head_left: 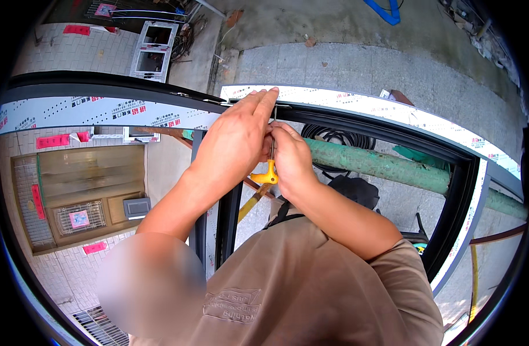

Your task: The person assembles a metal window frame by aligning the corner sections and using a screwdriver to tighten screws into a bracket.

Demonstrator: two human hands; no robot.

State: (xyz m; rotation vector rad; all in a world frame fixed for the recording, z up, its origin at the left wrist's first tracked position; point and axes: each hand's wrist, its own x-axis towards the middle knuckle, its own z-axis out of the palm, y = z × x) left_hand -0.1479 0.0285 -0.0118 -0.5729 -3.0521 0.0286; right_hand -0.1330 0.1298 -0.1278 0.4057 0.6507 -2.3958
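Observation:
A yellow T-handle driver (267, 173) hangs handle-down at the middle of the dark window frame (385, 124), its thin metal shaft rising between my hands. My right hand (292, 154) is closed, thumb and fingers pinching the shaft just above the handle. Across the frame's top rail lies my left hand (237, 128), fingers stretched out and reaching over the upper edge. Its thumb is partly hidden beside the shaft. The driver's tip is hard to make out near the rail. White printed protective film (120, 112) covers the frame's outer faces; small metal fittings sit in the rail's groove.
A green pipe (380, 164) runs behind the right opening, near coiled black cable (339, 138). A yellow bar (252, 203) slants below the driver. At left are a brown-framed door (97, 199) and a white window frame (155, 51). Blue material (384, 12) lies on the far ground.

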